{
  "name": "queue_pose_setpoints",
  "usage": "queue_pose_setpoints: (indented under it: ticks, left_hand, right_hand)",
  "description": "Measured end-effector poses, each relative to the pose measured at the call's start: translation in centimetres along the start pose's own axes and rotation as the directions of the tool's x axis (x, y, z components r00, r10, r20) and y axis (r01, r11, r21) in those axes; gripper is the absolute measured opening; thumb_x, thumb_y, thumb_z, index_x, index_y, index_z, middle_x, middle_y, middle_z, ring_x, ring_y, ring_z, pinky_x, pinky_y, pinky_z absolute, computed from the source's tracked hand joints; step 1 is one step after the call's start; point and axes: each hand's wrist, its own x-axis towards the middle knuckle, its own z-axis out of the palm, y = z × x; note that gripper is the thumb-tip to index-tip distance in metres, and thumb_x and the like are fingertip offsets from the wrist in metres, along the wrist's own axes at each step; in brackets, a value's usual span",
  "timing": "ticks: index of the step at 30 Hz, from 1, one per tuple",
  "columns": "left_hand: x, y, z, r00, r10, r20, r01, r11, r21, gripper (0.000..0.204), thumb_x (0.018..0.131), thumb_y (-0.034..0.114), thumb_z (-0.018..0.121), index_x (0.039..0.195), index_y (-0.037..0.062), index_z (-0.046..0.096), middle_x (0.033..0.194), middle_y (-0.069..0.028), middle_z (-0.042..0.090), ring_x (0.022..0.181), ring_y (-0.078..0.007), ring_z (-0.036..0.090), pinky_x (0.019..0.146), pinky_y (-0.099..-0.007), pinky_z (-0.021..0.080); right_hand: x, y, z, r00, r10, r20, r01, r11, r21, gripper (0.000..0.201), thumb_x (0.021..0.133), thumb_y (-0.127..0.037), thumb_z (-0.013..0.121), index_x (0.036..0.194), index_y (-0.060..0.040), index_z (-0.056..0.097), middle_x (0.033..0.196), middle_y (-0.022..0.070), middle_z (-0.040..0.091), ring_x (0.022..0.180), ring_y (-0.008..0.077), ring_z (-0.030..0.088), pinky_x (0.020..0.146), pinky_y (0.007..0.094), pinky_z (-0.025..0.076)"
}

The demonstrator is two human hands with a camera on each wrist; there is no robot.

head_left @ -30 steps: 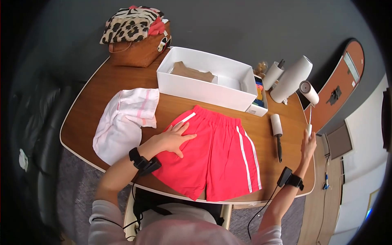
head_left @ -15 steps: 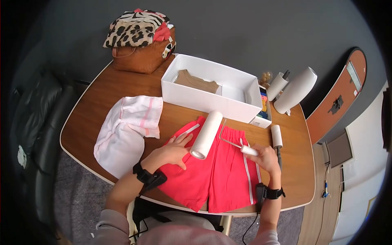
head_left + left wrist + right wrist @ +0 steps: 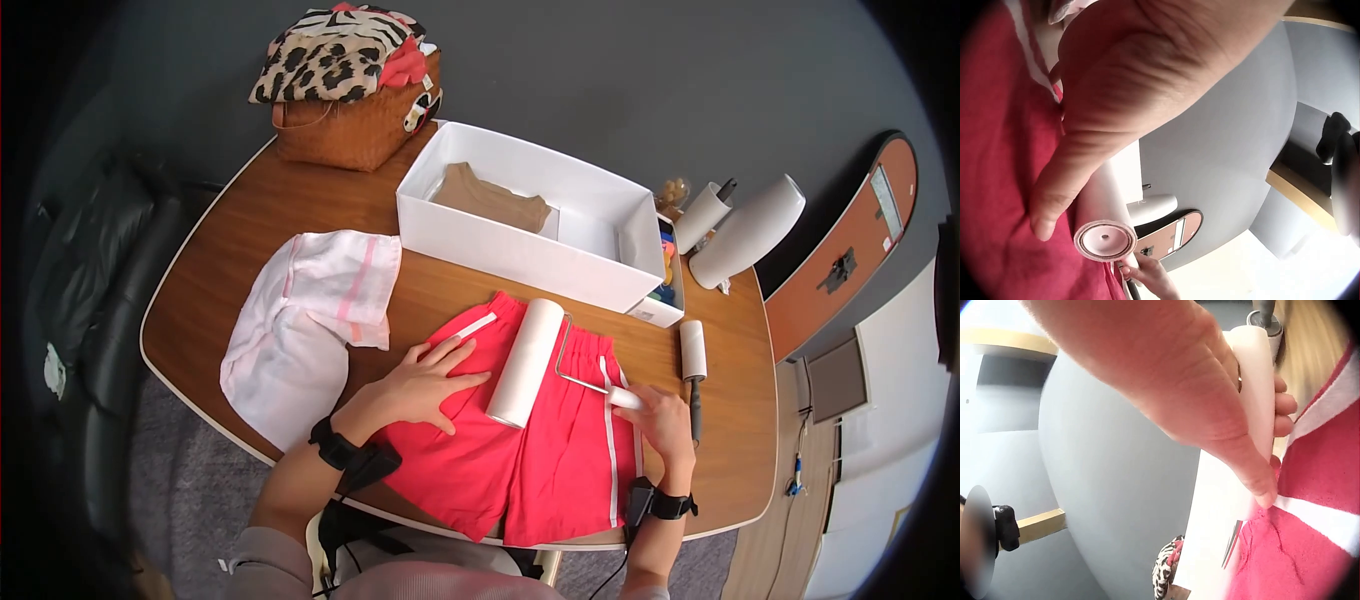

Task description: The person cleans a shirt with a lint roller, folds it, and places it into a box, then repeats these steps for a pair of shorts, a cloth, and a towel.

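Note:
Red shorts [image 3: 480, 490] with white side stripes lie flat along the table's front edge. My left hand [image 3: 420, 385] rests on their left side with its fingers spread; in the left wrist view its thumb [image 3: 1054, 203] presses the red cloth. My right hand [image 3: 662, 425] grips the white handle of a large lint roller [image 3: 527, 362], fingers wrapped round it. The white roll lies over the middle of the shorts, just right of my left fingertips, and the wire frame runs from its far end. The right wrist view shows the handle [image 3: 1254, 381] inside the curled fingers.
A pink-white folded cloth [image 3: 310, 320] lies at left. Behind stands a white box [image 3: 520, 262] with a brown garment inside, beside a brown bag [image 3: 350, 135] piled with patterned cloth. A smaller lint roller [image 3: 693, 350] lies at right, near a white vase [image 3: 750, 230].
My right hand has swung the large lint roller from the table's right side leftward over the shorts, then slightly lower on them. My left hand stays on the shorts.

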Motion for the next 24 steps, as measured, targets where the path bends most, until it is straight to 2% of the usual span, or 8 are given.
queue_pose_setpoints:
  ticks: [4,8,12,13,16,20,24]
  left_hand:
    - [0.1,0.1,-0.1,1.0,-0.013,0.005,0.013,1.0,-0.007,0.088,0.056,0.042,0.075,0.131,0.0226,0.035,0.142,-0.0178,0.012,0.132,-0.0277,0.009,0.101,-0.0506,0.016]
    - [0.1,0.1,0.0,1.0,-0.015,-0.001,0.015,1.0,-0.02,0.088,0.055,0.041,0.075,0.131,0.0229,0.035,0.142,-0.0165,0.012,0.132,-0.0276,0.009,0.102,-0.0504,0.016]
    - [-0.1,0.3,-0.4,1.0,-0.012,0.009,0.012,1.0,-0.01,0.085,0.059,0.04,0.074,0.132,0.0213,0.035,0.142,-0.0181,0.011,0.132,-0.0302,0.01,0.101,-0.0467,0.018]
    - [-0.1,0.3,-0.3,1.0,-0.01,0.013,0.01,1.0,-0.011,0.085,0.059,0.04,0.073,0.132,0.0213,0.034,0.142,-0.0181,0.011,0.132,-0.0302,0.009,0.101,-0.0468,0.018]
    - [-0.1,0.3,-0.3,1.0,-0.011,0.012,0.011,1.0,-0.012,0.085,0.06,0.04,0.073,0.132,0.0216,0.034,0.142,-0.0179,0.01,0.132,-0.0302,0.008,0.101,-0.0474,0.017]
    - [0.0,0.2,-0.4,1.0,-0.006,0.021,0.006,1.0,-0.02,0.085,0.06,0.04,0.073,0.133,0.0217,0.033,0.143,-0.0176,0.008,0.133,-0.03,0.007,0.101,-0.0482,0.016]
    - [0.0,0.3,-0.4,0.999,-0.015,0.033,0.016,1.0,-0.025,0.085,0.06,0.039,0.073,0.133,0.022,0.033,0.143,-0.0176,0.008,0.133,-0.0298,0.006,0.101,-0.0484,0.015]
  right_hand:
    - [-0.2,0.8,-0.3,1.0,-0.014,-0.015,0.014,0.999,0.032,0.027,0.063,-0.027,0.072,0.082,-0.01,0.064,0.072,0.0095,0.061,0.065,0.0281,0.059,0.057,0.0351,0.046]
    - [-0.4,2.3,-0.8,0.999,0.039,0.007,-0.04,0.998,0.058,0.026,0.061,-0.022,0.073,0.082,-0.0084,0.064,0.074,0.0114,0.061,0.069,0.0291,0.058,0.06,0.0358,0.046]
    - [-0.5,5.5,-0.8,0.997,0.075,-0.024,-0.072,0.991,0.114,0.028,0.058,-0.015,0.074,0.082,-0.0069,0.064,0.075,0.0118,0.06,0.073,0.0307,0.057,0.065,0.0379,0.044]
    - [-0.8,7.6,-0.6,0.989,0.145,0.007,-0.144,0.977,0.156,0.027,0.055,-0.012,0.074,0.08,-0.006,0.063,0.074,0.011,0.059,0.073,0.0306,0.056,0.068,0.0384,0.042]
    - [-1.1,8.8,-1.3,0.993,0.111,-0.025,-0.11,0.992,0.059,0.025,0.055,-0.011,0.074,0.077,-0.0061,0.063,0.075,0.0098,0.059,0.075,0.0297,0.054,0.071,0.038,0.041]
    - [-1.5,8.5,-1.8,0.967,0.234,-0.101,-0.237,0.971,-0.016,0.027,0.052,-0.008,0.073,0.076,-0.0051,0.062,0.076,0.0091,0.059,0.08,0.0288,0.05,0.075,0.0374,0.038]
    - [-1.9,9.6,-1.6,0.965,0.213,-0.152,-0.223,0.974,-0.049,0.028,0.051,-0.008,0.072,0.076,-0.0045,0.061,0.076,0.0093,0.059,0.082,0.0282,0.048,0.077,0.0366,0.037]
